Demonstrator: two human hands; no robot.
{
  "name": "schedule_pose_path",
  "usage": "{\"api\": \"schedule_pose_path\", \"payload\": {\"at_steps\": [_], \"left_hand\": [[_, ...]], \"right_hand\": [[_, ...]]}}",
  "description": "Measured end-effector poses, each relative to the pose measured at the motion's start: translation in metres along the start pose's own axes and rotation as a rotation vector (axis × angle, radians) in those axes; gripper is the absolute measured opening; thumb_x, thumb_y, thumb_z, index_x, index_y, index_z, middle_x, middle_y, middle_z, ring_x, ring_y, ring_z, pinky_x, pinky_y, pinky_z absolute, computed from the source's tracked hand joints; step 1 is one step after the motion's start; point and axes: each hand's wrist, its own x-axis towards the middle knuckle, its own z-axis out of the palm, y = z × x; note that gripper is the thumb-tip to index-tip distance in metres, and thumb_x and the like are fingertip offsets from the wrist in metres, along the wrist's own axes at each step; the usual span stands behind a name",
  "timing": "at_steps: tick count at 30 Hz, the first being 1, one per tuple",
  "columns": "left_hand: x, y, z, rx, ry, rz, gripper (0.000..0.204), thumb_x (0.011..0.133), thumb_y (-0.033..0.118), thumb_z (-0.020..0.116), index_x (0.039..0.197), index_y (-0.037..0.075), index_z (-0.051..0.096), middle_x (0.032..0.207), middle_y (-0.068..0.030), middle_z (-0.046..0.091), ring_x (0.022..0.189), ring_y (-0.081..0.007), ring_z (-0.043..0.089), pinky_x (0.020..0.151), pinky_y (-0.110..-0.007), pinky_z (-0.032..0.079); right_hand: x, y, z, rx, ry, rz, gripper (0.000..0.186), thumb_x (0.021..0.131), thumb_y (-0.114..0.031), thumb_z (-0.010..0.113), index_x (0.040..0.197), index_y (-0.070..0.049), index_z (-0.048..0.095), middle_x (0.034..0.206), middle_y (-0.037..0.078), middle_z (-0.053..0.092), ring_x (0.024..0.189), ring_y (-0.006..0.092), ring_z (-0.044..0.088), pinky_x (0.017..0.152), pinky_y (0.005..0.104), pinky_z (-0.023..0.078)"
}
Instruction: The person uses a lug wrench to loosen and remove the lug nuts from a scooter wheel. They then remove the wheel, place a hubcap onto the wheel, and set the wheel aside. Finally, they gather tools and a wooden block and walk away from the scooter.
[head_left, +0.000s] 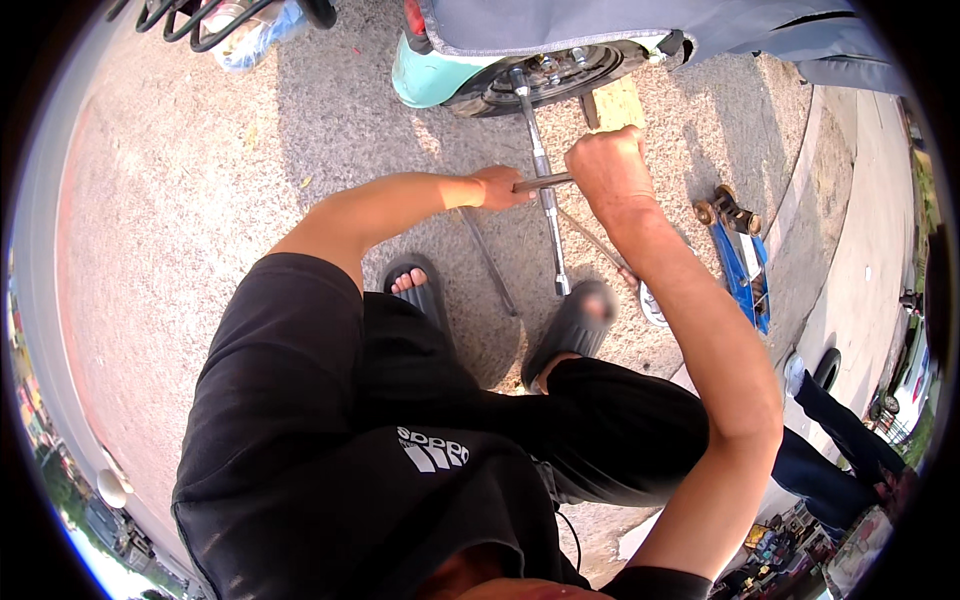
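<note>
Open pavement, sunlit. The person bends forward over a car wheel (500, 92); a grey cover (560, 22) hangs down over its upper part, and a teal panel (424, 76) shows to the left.

Wrench (545, 170): metal, cross-shaped. Far end of its long shaft sits at the wheel, among the nuts; near end points back at the person, by the right slipper (565, 335) as seen from above. Height of that end: cannot tell.

Hands: 2, apart, 1 on each side of the shaft. Right hand (610, 170) is a fist clamped on the right part of the crossbar. Left hand (497, 187) is at the crossbar's left end, fingers curled; whether it grips firmly or only steadies, cannot tell.

Ground near the hands: a dark bar (488, 262) lies between the left slipper (428, 292) and the wrench. A thin rod (595, 240) runs slantwise to the right of the shaft. Wood block (617, 104) beside the wheel, beyond the right fist. Blue jack (742, 262) farther right, well apart from the hands.

Edges: black curved bars (212, 30) and a plastic bag (262, 38), upper left. Right side: 1 other person's dark trouser leg (840, 430), a loose tyre (827, 368) near the shoe.
</note>
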Motion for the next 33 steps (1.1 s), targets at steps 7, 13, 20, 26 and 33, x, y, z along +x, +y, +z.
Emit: {"api": "schedule_pose_path", "payload": {"at_steps": [7,13,20,26,33], "left_hand": [[-0.017,0.032,-0.032,-0.128,-0.174,-0.050,0.063,0.093,0.056,0.056,0.078,-0.004,0.061,0.064,-0.0169,0.055,0.064,-0.0277,0.057,0.066,-0.045,0.045],[-0.018,0.034,-0.027,-0.159,-0.095,-0.150,0.061,0.094,0.052,0.057,0.066,-0.002,0.051,0.057,-0.0130,0.045,0.057,-0.0228,0.045,0.061,-0.045,0.040],[-0.033,0.049,-0.015,-0.102,-0.071,-0.261,0.057,0.094,0.048,0.059,0.068,-0.003,0.057,0.057,-0.0177,0.050,0.053,-0.0296,0.048,0.060,-0.045,0.042],[-0.053,0.092,-0.042,0.071,-0.079,-0.456,0.053,0.091,0.045,0.062,0.071,-0.004,0.062,0.068,-0.0233,0.062,0.066,-0.0380,0.065,0.064,-0.045,0.050],[-0.038,0.064,-0.036,0.041,-0.051,-0.475,0.062,0.087,0.056,0.063,0.073,-0.004,0.066,0.069,-0.0226,0.064,0.069,-0.0350,0.066,0.065,-0.045,0.050]], "right_hand": [[0.006,0.062,0.049,0.363,-0.381,0.042,0.012,0.082,-0.014,0.067,0.090,-0.015,0.077,0.090,0.005,0.075,0.088,0.0199,0.073,0.076,0.0332,0.058],[0.029,0.076,0.050,0.375,-0.623,-0.217,0.020,0.078,-0.014,0.069,0.095,-0.008,0.077,0.094,0.009,0.075,0.090,0.0254,0.073,0.080,0.0356,0.059],[0.001,0.074,0.087,0.440,-0.360,-0.231,0.012,0.079,-0.013,0.064,0.082,-0.008,0.075,0.079,0.010,0.073,0.079,0.0257,0.073,0.071,0.0356,0.058],[0.006,0.048,0.164,0.685,-0.093,-0.125,0.014,0.073,-0.017,0.063,0.076,-0.009,0.073,0.075,0.012,0.073,0.072,0.0272,0.071,0.066,0.0384,0.056],[0.001,0.053,0.141,0.601,-0.166,-0.068,0.019,0.083,-0.016,0.058,0.082,-0.010,0.076,0.086,0.011,0.074,0.083,0.0262,0.073,0.075,0.0378,0.057]]}}
